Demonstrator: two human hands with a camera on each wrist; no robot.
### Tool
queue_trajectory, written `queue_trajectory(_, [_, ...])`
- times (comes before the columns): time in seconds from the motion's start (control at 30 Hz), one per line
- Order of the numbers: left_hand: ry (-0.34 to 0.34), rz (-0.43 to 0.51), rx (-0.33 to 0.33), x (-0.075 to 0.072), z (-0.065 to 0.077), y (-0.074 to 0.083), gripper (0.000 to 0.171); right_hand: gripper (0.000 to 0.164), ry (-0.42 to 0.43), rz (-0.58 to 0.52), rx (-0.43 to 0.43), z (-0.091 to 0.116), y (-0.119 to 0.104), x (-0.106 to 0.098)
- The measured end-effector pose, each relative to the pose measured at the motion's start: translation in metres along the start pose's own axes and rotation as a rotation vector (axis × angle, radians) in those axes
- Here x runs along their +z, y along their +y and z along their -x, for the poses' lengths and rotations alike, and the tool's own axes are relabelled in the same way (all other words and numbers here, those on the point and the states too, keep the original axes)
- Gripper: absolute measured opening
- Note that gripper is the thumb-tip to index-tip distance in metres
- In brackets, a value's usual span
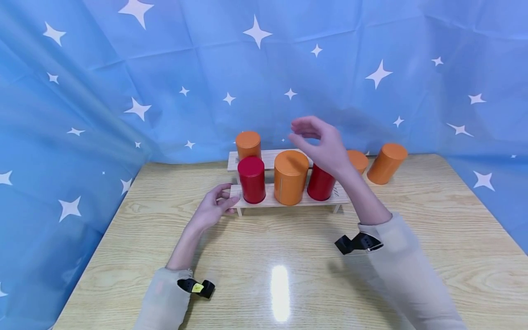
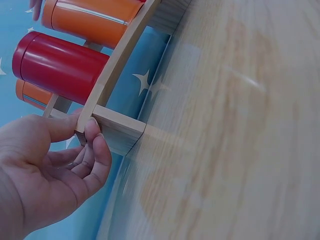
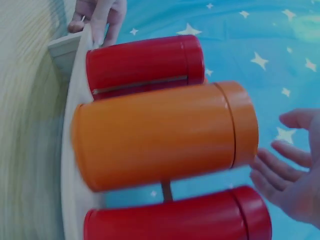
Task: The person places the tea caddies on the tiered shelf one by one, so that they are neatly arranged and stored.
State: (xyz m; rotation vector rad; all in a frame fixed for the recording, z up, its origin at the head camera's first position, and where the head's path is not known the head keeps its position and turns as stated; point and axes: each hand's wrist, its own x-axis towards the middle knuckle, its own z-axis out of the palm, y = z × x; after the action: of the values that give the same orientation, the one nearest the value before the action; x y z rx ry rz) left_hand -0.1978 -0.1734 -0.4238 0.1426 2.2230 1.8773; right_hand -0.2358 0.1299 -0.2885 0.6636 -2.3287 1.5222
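Note:
A two-step wooden rack [image 1: 269,198] carries lidded canisters. On its front step stand a red canister [image 1: 253,181], a larger orange canister [image 1: 290,179] and another red canister [image 1: 320,183], partly covered by the right arm. My left hand [image 1: 211,207] grips the front step's left end, thumb on top and fingertips beneath, as the left wrist view shows. Above the rack, my right hand [image 1: 323,143] hangs with loosely bent fingers and holds nothing. In the right wrist view, its fingers [image 3: 282,167] are near the lid end of the large orange canister [image 3: 165,135].
At the back left of the rack stands a smaller orange canister [image 1: 248,143]; another orange canister [image 1: 358,160] is half hidden behind my right forearm. One more orange canister [image 1: 387,164] stands on the wooden table [image 1: 247,256] to the right. A blue star-patterned cloth [image 1: 206,68] hangs behind.

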Motion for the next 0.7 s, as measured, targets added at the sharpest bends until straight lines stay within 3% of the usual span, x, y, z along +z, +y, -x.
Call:
queue_trajectory(0.4, [-0.003,-0.010,0.001,-0.001,0.000,-0.001,0.063,0.038,0.108,0.044,0.086,0.030,0.022,-0.040])
queue_trajectory(0.7, [-0.001,-0.012,-0.002,-0.002,-0.001,-0.002,0.064,0.038,0.189,0.104,0.138,0.050,0.059,-0.075])
